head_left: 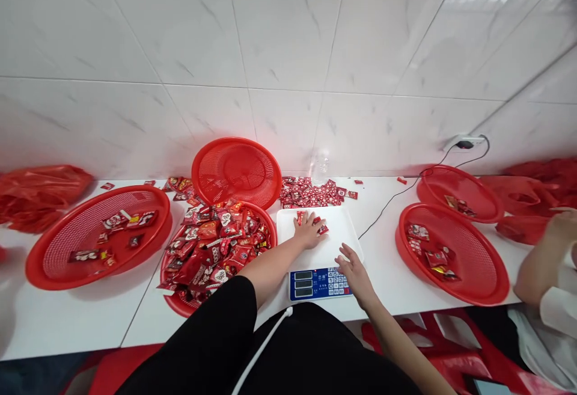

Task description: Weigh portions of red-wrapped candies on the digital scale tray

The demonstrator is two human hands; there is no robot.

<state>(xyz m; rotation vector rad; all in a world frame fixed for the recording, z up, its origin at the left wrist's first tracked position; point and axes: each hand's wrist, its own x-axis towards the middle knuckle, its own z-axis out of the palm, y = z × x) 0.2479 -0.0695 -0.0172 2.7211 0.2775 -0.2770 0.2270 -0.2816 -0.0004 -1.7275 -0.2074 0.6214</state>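
Note:
A white electronic scale (336, 235) with a blue keypad panel (319, 282) sits on the white counter in front of me. My left hand (308, 229) lies on the scale's platform with fingers spread over a few small red candy packets (321, 226). My right hand (354, 269) rests open at the platform's front right corner, fingers stretched beside the keypad. Just left of the scale stands a red basket (178, 303) heaped with red snack packets (211, 248).
A tilted red basket (237, 172) leans on the wall; a loose pile of red packets (311, 193) lies behind the scale. More red baskets sit at left (67, 263) and right (455, 287), (460, 193). Another person's arm (541, 257) is at the right edge. Red bags (40, 193) lie far left.

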